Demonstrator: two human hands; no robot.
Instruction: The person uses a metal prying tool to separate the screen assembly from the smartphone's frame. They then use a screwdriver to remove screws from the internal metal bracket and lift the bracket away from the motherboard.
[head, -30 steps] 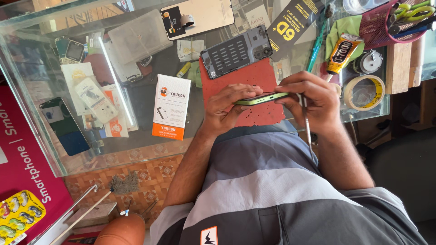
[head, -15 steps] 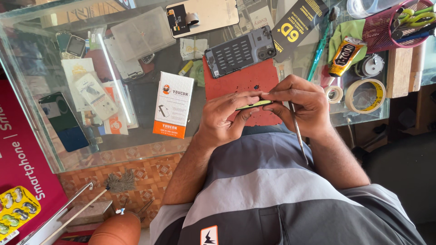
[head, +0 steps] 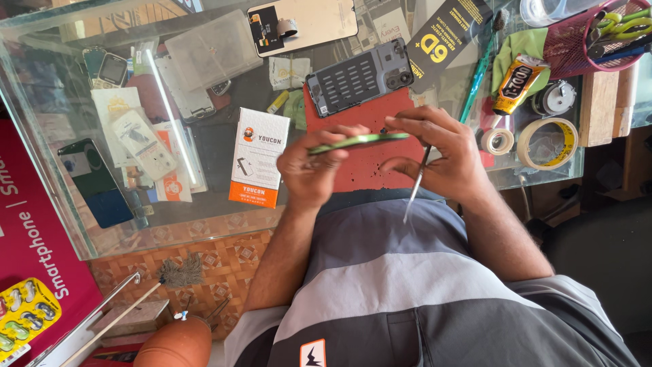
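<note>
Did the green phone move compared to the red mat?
Yes. The green phone, held in both hands over the red mat, has slid a little toward the white and orange box; a second ago it sat nearer the mat's other edge.

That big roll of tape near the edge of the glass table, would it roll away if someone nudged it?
Probably not: the tape roll lies flat on its side, so a push would likely slide it over the smooth glass table rather than roll it. Stood on edge, it could roll. It is a hollow ring, so it is probably light. It lies close to the table's edge, so a hard push might send it off.
</note>
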